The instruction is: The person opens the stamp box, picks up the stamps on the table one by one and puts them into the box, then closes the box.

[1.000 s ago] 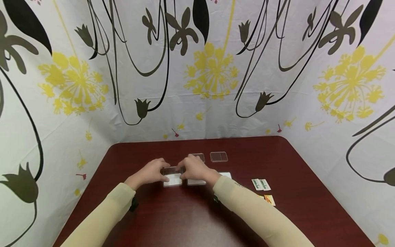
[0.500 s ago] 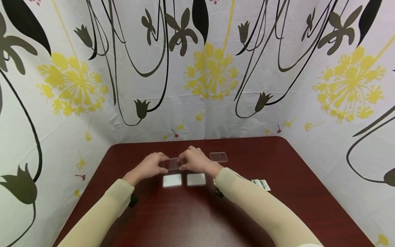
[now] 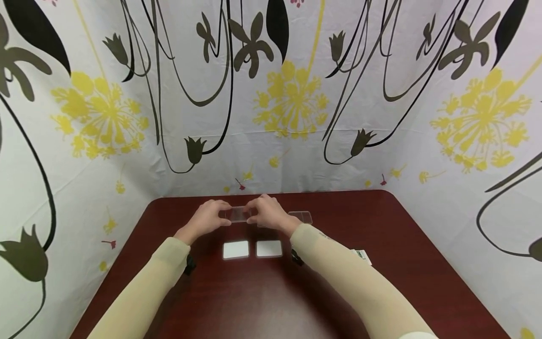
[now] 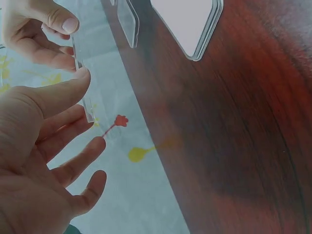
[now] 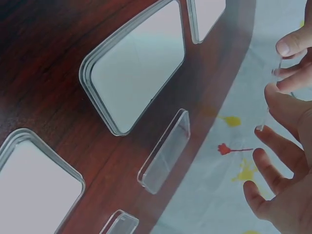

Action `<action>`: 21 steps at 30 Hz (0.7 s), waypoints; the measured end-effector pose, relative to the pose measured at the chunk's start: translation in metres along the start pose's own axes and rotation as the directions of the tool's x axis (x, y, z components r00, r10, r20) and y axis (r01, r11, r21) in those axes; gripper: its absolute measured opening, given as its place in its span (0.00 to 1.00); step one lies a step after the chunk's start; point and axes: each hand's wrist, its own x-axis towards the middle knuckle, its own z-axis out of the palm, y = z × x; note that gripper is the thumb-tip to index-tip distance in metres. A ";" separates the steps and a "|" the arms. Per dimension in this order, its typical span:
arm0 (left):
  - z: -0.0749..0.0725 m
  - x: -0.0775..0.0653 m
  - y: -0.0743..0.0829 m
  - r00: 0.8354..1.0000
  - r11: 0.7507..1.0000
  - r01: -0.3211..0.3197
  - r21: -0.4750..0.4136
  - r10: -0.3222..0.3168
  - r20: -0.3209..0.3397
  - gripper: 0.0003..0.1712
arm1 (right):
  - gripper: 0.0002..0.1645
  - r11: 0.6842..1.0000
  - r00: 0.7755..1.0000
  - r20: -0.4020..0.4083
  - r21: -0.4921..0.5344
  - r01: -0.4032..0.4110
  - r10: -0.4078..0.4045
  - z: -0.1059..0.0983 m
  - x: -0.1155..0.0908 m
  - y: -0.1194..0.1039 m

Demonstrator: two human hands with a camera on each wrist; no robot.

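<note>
A clear plastic lid (image 3: pixel 238 214) is pinched between both hands near the table's far edge. My left hand (image 3: pixel 206 217) grips its left end, thumb on the near side and fingers on the far side. From the other end my right hand (image 3: pixel 268 214) pinches it the same way. The left wrist view shows the lid (image 4: pixel 88 108) nearly edge-on, as a thin transparent strip. Closer to me lie two clear cases with white contents, a left case (image 3: pixel 235 249) and a right case (image 3: pixel 268 248).
Another clear lid (image 3: pixel 302 216) lies at the back, right of the hands. In the right wrist view, a transparent lid (image 5: pixel 165 151) rests beside a white-filled case (image 5: pixel 139 68). White-and-green packets (image 3: pixel 363 256) show past the right sleeve. A patterned curtain (image 3: pixel 292 165) stands behind the table.
Both hands have lifted the clear lid off the left case and carried it away toward the table's far edge, uncovering the case's white contents.
</note>
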 end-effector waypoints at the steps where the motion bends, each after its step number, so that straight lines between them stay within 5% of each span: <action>1: 0.001 0.002 -0.001 1.000 1.000 0.003 -0.004 -0.003 -0.002 0.28 | 0.17 1.000 1.000 -0.003 0.001 -0.007 0.007 0.001 0.001 0.001; 21: 0.039 0.029 -0.024 0.992 0.993 0.109 -0.038 -0.106 0.071 0.25 | 0.19 0.989 0.987 0.058 0.009 -0.148 0.148 0.040 0.019 0.023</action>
